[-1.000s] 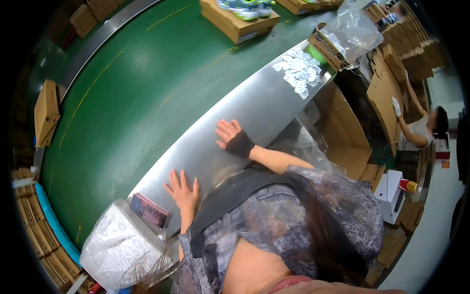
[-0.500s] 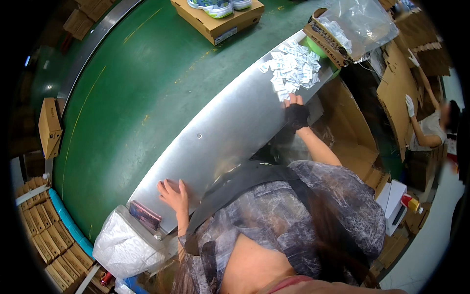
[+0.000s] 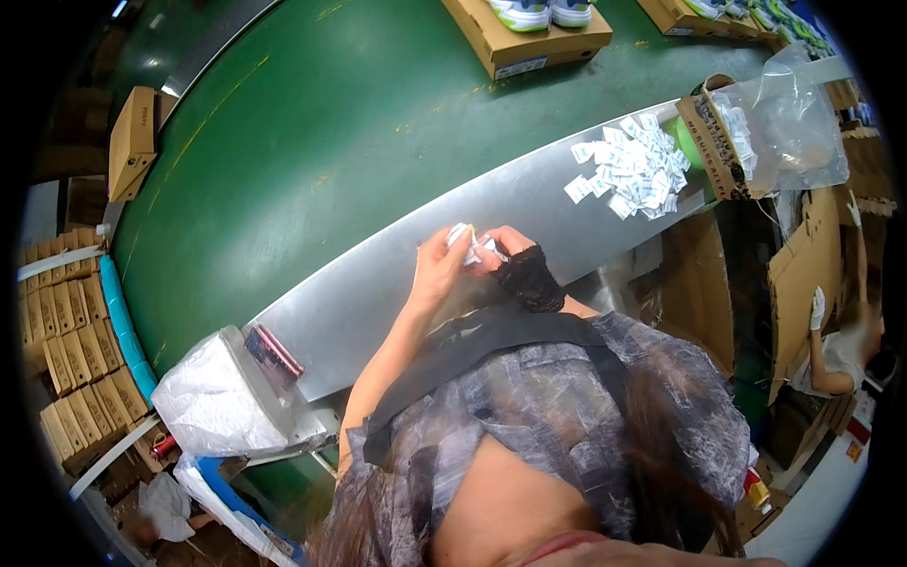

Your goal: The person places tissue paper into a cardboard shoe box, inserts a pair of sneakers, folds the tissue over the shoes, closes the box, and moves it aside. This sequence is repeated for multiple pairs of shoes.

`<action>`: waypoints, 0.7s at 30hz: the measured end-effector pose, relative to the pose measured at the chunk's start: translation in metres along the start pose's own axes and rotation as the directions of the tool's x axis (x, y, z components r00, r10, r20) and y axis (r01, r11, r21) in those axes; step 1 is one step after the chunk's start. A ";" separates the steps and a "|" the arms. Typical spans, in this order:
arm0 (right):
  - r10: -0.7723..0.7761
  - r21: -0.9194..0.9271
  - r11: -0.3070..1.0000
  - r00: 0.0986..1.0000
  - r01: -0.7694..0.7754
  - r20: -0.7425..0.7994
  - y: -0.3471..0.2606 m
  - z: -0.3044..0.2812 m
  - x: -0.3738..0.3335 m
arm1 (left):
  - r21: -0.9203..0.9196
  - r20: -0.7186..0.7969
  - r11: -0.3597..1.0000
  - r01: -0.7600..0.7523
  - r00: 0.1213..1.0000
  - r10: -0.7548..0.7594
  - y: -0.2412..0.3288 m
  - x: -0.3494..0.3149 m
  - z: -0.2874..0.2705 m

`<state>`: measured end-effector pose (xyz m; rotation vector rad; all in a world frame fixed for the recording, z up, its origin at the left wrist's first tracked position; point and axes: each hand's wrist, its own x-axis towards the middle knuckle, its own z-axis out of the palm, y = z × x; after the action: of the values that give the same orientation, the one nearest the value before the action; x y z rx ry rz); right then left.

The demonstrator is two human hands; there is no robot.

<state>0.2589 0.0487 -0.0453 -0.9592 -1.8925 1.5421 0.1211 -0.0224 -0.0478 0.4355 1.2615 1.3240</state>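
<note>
Over the metal ledge (image 3: pixel 368 293), my two hands meet in front of my body. My left hand (image 3: pixel 437 271) is closed on some small white sachets (image 3: pixel 459 232) that look like desiccant packets. My right hand (image 3: pixel 515 257), in a black fingerless lace cuff, is closed on sachets too, its fingertips next to the left ones. How many sachets they hold cannot be made out. To the right on the ledge lies a loose pile of the same white sachets (image 3: pixel 642 170). Behind it, an open carton (image 3: pixel 715 146) with a clear plastic bag contains more sachets.
A green belt (image 3: pixel 312 180) runs beyond the ledge, carrying a shoebox (image 3: pixel 529 49) with sneakers (image 3: pixel 543 13) on top. A white-wrapped box (image 3: pixel 227 397) and a dark red flat case (image 3: pixel 274 352) sit left. Stacked shoeboxes (image 3: pixel 80 350) stand far left. A gloved co-worker (image 3: pixel 841 350) handles cardboard at right.
My right hand has come away from the pile toward the middle, with sachets. My left hand has lifted off the ledge and moved right to meet it. The view has shifted.
</note>
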 end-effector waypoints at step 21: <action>-0.675 -0.992 0.000 0.732 0.127 0.094 -0.058 -0.148 0.275 | 0.105 0.034 0.960 0.259 0.964 -0.264 -0.027 0.029 -0.018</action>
<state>0.1890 0.3487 0.0318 -0.8564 -2.3919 -0.5848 0.1115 -0.0124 -0.0892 0.3534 1.3008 1.0255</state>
